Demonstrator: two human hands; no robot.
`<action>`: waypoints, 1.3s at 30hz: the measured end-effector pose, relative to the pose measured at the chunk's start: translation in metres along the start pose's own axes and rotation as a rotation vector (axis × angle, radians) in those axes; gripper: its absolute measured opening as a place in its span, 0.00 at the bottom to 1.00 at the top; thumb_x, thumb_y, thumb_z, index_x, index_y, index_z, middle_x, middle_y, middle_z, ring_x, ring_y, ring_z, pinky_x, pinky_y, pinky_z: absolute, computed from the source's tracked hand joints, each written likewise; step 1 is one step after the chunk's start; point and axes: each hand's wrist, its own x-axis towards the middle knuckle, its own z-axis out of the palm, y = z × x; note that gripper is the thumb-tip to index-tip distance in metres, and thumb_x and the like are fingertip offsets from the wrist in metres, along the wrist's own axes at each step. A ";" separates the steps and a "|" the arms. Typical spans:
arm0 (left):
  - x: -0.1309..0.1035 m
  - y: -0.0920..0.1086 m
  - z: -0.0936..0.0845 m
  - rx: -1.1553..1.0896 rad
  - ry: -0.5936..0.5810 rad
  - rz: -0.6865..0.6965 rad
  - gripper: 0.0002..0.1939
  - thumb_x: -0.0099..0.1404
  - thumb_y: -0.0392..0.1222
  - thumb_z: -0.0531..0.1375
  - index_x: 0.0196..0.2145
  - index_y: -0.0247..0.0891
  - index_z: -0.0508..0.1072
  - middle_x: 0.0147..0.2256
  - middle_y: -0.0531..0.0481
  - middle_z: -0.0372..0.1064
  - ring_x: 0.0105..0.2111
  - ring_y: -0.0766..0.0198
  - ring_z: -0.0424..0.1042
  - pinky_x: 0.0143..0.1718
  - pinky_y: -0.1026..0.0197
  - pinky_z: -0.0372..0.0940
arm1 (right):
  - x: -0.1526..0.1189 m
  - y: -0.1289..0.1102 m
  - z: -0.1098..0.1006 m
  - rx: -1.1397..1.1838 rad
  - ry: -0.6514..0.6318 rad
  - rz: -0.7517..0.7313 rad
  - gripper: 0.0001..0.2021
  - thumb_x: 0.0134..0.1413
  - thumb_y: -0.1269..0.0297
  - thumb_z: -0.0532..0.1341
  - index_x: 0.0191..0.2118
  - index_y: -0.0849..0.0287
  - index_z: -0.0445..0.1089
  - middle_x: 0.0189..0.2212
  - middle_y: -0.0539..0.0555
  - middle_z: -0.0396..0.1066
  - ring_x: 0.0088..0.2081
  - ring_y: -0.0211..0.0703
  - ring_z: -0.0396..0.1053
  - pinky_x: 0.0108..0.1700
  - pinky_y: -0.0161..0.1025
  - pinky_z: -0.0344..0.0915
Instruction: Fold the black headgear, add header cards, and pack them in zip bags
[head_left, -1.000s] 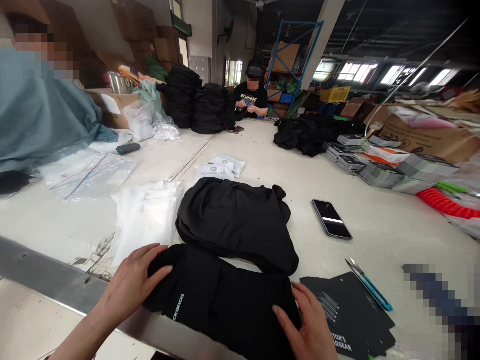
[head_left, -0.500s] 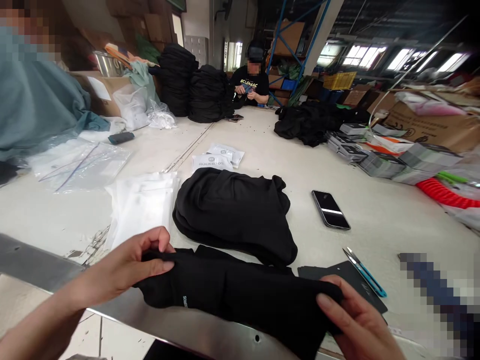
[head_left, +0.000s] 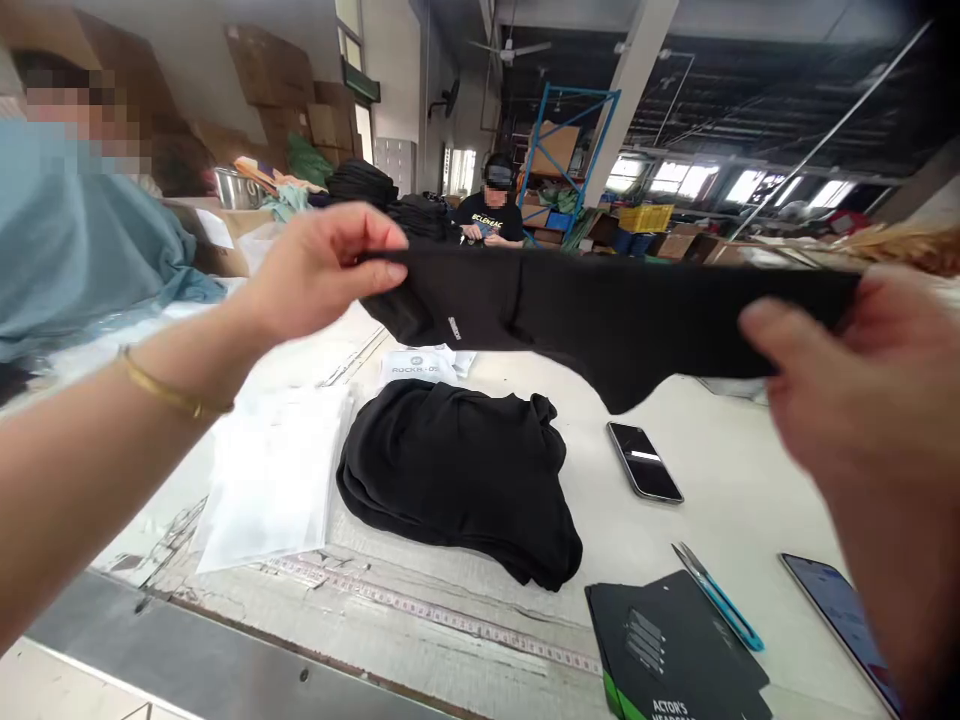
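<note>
A black stretchy fabric piece (head_left: 570, 310) with a small white logo is pulled out sideways in the air between my hands. My left hand (head_left: 322, 265) pinches its left end between thumb and fingers. At the right end my right hand (head_left: 847, 370), blurred by motion, grips the cloth. Below it on the table lies a folded stack of black fabric pieces (head_left: 457, 480). Clear white plastic bags (head_left: 270, 470) lie left of the stack, and small printed packets (head_left: 420, 365) lie behind it.
Dark printed cards (head_left: 660, 640) and blue-handled thread snips (head_left: 720, 600) lie at the front right, near a phone (head_left: 645, 462) and another screen device (head_left: 840, 620). A measuring tape (head_left: 435, 612) runs along the table's front. A co-worker (head_left: 491, 210) sits at the far end; another person (head_left: 90, 220) is at left.
Both my hands have lifted the black fabric piece up from the table's front edge and away from me, stretching it wider. The view has tilted up, and the cards below now show.
</note>
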 end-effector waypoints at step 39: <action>-0.103 -0.098 0.201 0.415 -0.350 -0.309 0.31 0.63 0.64 0.45 0.60 0.51 0.56 0.62 0.44 0.49 0.61 0.43 0.45 0.59 0.36 0.39 | 0.013 0.069 0.295 0.253 -0.667 0.723 0.25 0.50 0.54 0.61 0.52 0.61 0.60 0.48 0.61 0.65 0.40 0.46 0.69 0.35 0.40 0.70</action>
